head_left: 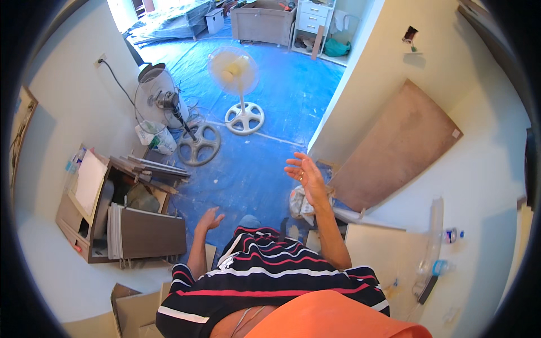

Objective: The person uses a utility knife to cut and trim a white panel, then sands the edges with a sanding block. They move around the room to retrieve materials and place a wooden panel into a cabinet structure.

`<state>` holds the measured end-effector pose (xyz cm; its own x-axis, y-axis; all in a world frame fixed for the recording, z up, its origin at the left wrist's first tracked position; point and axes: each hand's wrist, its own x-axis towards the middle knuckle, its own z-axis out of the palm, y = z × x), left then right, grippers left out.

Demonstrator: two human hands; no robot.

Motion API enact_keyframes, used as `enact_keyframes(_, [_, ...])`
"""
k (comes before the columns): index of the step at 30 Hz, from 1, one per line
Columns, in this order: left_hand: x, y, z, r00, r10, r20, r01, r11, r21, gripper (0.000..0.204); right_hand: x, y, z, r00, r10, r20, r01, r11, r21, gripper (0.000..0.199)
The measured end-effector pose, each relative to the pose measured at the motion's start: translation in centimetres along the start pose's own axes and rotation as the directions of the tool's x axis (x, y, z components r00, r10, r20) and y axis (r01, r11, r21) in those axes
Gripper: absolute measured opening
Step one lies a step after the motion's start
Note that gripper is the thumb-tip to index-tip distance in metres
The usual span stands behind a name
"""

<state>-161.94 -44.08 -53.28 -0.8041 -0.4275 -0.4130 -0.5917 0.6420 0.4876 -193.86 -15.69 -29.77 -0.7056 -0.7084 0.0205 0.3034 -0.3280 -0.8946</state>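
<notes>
My right hand (307, 174) is raised in front of me, palm turned left, its fingers apart and a ring on one of them. It holds nothing. Below it on the floor lies a crumpled whitish plastic bag (301, 204), and to its right a brown board (400, 146) leans against the wall. Lower down on the left, my left hand (209, 218) is stretched out with nothing in it. Nearest to that hand is a brown cabinet (98, 256) with a stack of brown and grey panels (151, 232) against it.
Blue sheeting (270, 174) covers the floor. Ahead stand a white pedestal fan (244, 115) and a dark pedestal fan (197, 143), its cord running to a wall socket. A white bucket (158, 138) sits beside it. Bottles (442, 267) stand on the right; a wooden chest (262, 25) is far ahead.
</notes>
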Motion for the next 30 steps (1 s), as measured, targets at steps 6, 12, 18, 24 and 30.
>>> enact_keyframes(6, [11.6,-0.1,-1.4,0.984,-0.047,0.172,0.070,0.989,-0.128,0.071,14.5,3.2,-4.3,0.980,0.199,0.017,-0.199,0.980,-0.020,0.044])
enact_keyframes(12, [34.3,4.2,-8.8,0.978,0.139,0.153,-0.139,0.990,-0.010,0.067,29.3,10.8,-11.7,0.933,0.359,-0.034,-0.297,0.710,-0.639,0.045])
enact_keyframes(18, [57.7,18.3,-22.3,0.910,0.415,-0.016,-0.412,0.906,0.095,0.059,41.2,11.6,-20.7,0.838,0.544,-0.046,-0.266,0.333,-0.905,0.051])
enact_keyframes(24, [72.5,31.5,-27.6,0.751,0.651,0.109,-0.658,0.752,0.041,0.054,51.9,10.1,-25.6,0.888,0.389,-0.243,-0.386,0.347,-0.854,0.049])
enact_keyframes(30, [85.2,36.1,-27.8,0.756,0.541,0.369,-0.563,0.825,-0.056,0.055,66.6,11.7,-31.1,0.824,0.530,-0.202,-0.424,0.340,-0.839,0.050])
